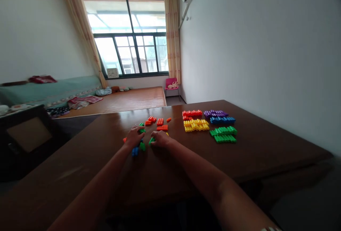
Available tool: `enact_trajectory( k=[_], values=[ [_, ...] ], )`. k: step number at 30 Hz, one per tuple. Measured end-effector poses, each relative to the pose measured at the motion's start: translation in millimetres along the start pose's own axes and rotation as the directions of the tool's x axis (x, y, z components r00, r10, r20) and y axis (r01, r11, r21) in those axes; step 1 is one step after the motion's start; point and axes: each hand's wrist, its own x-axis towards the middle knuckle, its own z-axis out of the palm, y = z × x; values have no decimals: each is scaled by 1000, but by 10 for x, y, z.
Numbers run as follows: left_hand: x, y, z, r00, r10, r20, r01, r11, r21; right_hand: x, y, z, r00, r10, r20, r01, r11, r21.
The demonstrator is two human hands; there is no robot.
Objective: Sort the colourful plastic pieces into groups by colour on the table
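Note:
My left hand point(134, 136) reaches over the loose pieces, its fingers closed at a green piece point(141, 128). Just to the right, my right hand point(160, 139) has its fingers together on another green piece point(151, 141). Below my left hand lie blue pieces point(135, 151) and a green piece point(142, 146). Beyond my hands are small orange-red groups point(160, 121). Farther right, sorted rows lie on the table: red point(192, 113), yellow point(196, 125), purple point(215, 113), blue point(222, 120) and green point(223, 134).
The brown table point(93, 163) spans the foreground, with a white wall point(261, 64) along its right side. A dark cabinet point(29, 138) stands at the left. Behind the table are a low bed point(133, 99) and a pink chair point(172, 83).

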Motion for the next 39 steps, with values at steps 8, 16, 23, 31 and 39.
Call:
enact_trajectory(
  k=[8, 16, 23, 31, 39],
  values=[
    [-51, 1259, 662, 964, 159, 211, -73, 927, -367, -1672, 1003, -1248, 921, 185, -344, -138, 978, 157],
    [-274, 2303, 1809, 878, 374, 298, -247, 888, -388, -3089, 2185, -2003, 778, 433, -456, -500, 865, -31],
    [-298, 2539, 2093, 891, 336, 305, -239, 919, -313, -3064, 2439, -1884, 831, 386, -401, -422, 907, 0],
    [-337, 2579, 2081, 887, 351, 299, -225, 895, -385, -3041, 2546, -1746, 789, 383, -481, -452, 891, -33],
    [-323, 2451, 2001, 863, 372, 341, -191, 867, -461, -2941, 2349, -1800, 786, 355, -506, -496, 851, -173]
  ],
)
